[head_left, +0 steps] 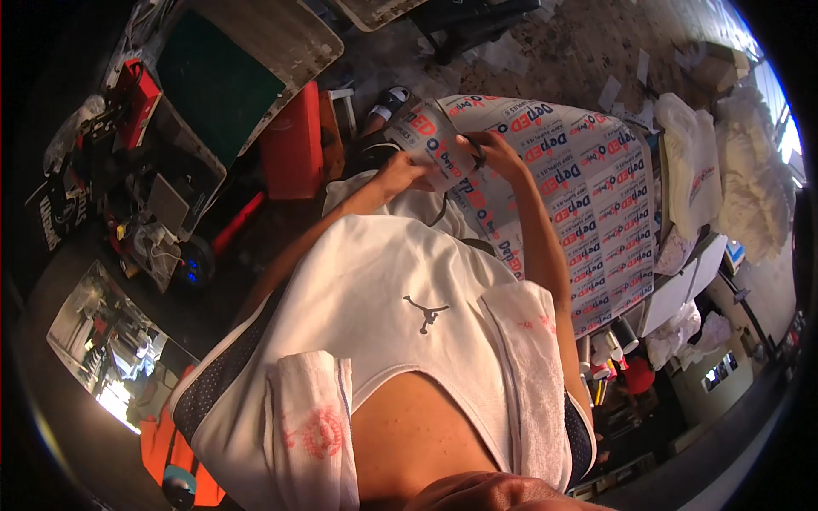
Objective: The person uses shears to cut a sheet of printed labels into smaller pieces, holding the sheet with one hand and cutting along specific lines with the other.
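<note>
A large white sheet (588, 204) with repeated red and blue print lies over a surface in front of me, its near-left part reaching my lap. My left hand (406, 173) is closed on a narrower strip (436, 153) of the same printed material, fingers at its left edge. Close by on the right, my right hand (496, 155) curls round black-handled scissors (478, 155) at the strip's right edge. Their blades are hard to make out against the print. Both forearms reach forward past my white shirt.
Left of my legs stands a red box (292, 145) beside a table with a dark green mat (213, 85). Rolled white cloth (688, 162) lies beyond the sheet's right edge. Cans and small containers (607, 349) stand near my right elbow. Paper scraps litter the floor (579, 60).
</note>
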Tool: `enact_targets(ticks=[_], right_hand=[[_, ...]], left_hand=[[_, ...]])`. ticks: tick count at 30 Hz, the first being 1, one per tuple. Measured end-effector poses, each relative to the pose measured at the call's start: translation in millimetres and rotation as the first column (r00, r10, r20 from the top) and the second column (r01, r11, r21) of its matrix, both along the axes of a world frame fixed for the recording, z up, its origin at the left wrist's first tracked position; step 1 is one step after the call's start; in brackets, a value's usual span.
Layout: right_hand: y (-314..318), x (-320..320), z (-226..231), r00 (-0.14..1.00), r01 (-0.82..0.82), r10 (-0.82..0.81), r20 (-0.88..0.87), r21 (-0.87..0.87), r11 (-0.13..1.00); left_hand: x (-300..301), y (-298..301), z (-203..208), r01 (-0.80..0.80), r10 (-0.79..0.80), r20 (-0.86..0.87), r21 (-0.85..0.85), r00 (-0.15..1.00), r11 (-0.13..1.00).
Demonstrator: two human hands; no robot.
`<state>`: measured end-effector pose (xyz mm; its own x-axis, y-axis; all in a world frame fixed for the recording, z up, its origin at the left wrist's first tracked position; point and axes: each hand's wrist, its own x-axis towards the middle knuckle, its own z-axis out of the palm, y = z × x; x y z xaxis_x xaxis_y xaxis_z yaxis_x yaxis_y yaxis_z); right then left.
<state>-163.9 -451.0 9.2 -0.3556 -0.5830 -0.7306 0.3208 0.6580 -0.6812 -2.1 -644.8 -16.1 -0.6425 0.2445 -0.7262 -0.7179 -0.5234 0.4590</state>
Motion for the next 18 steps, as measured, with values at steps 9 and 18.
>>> enact_targets(ticks=[9,18], right_hand=[[1.7,5.9,-14.9,0.999,-0.022,0.023,-0.047,0.013,1.000],[-16.9,2.4,-23.2,0.990,0.083,-0.086,-0.110,-0.027,0.996]], left_hand=[[7.7,1.8,-10.8,0.042,-0.041,0.002,-0.056,0.999,0.998],[12.9,-9.6,-7.2,0.122,-0.120,0.023,-0.155,0.992,0.980]])
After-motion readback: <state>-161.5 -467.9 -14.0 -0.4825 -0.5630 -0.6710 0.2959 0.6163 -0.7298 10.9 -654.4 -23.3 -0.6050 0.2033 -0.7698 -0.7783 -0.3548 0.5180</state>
